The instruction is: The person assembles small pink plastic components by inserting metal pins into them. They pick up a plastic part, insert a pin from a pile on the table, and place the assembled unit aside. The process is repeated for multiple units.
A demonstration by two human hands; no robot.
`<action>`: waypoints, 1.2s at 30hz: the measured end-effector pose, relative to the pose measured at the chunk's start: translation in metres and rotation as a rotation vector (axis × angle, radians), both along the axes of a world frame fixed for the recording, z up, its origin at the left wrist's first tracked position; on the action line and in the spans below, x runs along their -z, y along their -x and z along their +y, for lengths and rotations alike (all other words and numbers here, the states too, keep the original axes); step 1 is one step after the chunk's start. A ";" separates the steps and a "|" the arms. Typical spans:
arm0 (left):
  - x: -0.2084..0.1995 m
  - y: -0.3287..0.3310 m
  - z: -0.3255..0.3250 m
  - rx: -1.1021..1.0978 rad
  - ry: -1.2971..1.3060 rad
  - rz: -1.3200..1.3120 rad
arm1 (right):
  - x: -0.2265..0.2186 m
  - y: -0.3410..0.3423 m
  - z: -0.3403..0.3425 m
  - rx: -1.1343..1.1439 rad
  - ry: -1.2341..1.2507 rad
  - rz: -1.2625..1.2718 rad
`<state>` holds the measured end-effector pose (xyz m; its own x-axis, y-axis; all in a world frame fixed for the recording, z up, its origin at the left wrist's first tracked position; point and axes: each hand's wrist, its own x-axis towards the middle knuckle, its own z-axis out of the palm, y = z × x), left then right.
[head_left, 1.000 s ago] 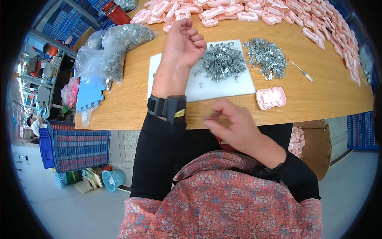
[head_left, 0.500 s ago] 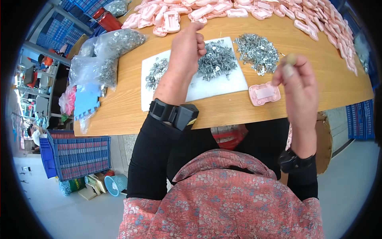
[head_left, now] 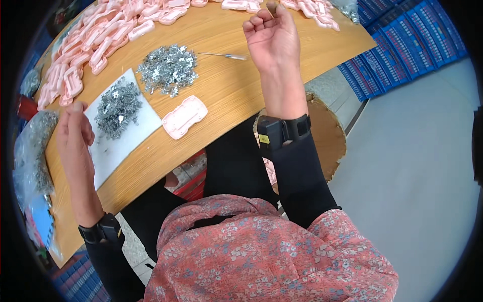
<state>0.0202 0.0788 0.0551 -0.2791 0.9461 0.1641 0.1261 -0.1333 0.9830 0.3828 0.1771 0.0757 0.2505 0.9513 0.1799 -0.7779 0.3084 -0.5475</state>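
My left hand (head_left: 75, 143) is at the left, beside a white foam board (head_left: 108, 161). Its fingers are curled in against the thumb, and whatever they hold is hidden. On the board lies a heap of small silver metal clips (head_left: 119, 111). My right hand (head_left: 275, 48) is raised over the table's far right part, palm up, its fingers loosely bent and apart. Something brownish covers a fingertip there; the palm holds nothing. Between the hands a pink plastic housing (head_left: 185, 117) lies by the table's near edge. Beyond it is a second heap of metal pieces (head_left: 168, 69).
A thin screwdriver-like tool (head_left: 224, 55) lies right of the second heap. Many pink housings (head_left: 108, 32) are piled along the far side. Clear bags of metal parts (head_left: 37, 151) sit at the left. Blue crates (head_left: 402, 45) stand beyond the right edge, and a round cardboard container (head_left: 319, 136) below it.
My view has swung to the right. My right hand has moved away from the pink housing and turned palm up. My left hand has moved from above the clips to the board's left side.
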 end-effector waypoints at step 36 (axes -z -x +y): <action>0.058 0.081 -0.115 -0.147 0.023 0.284 | 0.009 0.024 0.005 -0.077 -0.133 -1.916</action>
